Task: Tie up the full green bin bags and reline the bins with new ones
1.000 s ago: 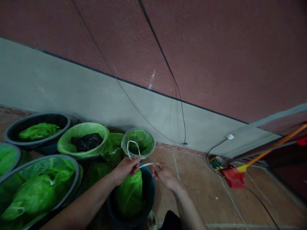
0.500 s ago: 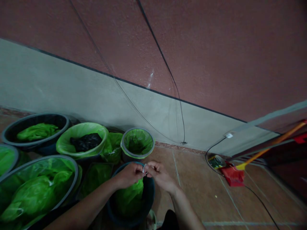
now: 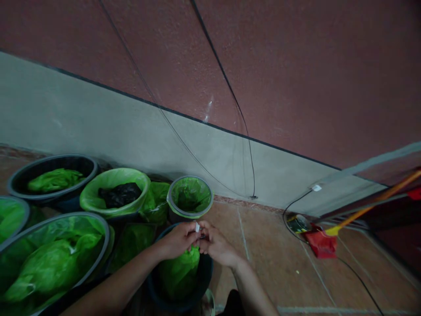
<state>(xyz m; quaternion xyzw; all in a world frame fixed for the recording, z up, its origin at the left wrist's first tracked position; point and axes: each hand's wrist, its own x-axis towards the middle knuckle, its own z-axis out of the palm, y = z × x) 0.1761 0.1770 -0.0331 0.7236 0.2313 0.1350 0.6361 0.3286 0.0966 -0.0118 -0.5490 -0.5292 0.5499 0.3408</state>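
- Bag (image 3: 179, 272): green, see-through, body down inside the bucket (image 3: 205, 274), neck gathered upward to my fingers. Whether its base rests on the bucket's bottom, I cannot tell.
- Tie (image 3: 198, 227): white; a short length shows above my fingertips, at the bag's neck.
- Left hand (image 3: 179, 240): thumb and fingers together, clamped on the tie.
- Right hand (image 3: 217, 243): fingers curled and closed on the same tie, fingertips against those of my left. Which strand each of my hands grips is too small to tell.
- Forearms: the left comes in over the bucket's left side; the right comes in over the floor (image 3: 272, 263), which is tiled.
- Small bin (image 3: 176, 215): just beyond the bucket, near the wall (image 3: 296, 87); green liner over its rim.
- Pale bin (image 3: 90, 208): left of the small bin, lined green, black bag (image 3: 120, 195) inside.
- Tub (image 3: 11, 186): far left, dark, grey-rimmed, holding a green bundle (image 3: 55, 180).
- Large bin (image 3: 107, 235): left of the bucket, lined green; inside, a full sack (image 3: 54, 267), closed, white strip showing.
- Dustpan (image 3: 322, 243): red, on the floor to my right, well apart from the bucket; can (image 3: 297, 224) just beside it.
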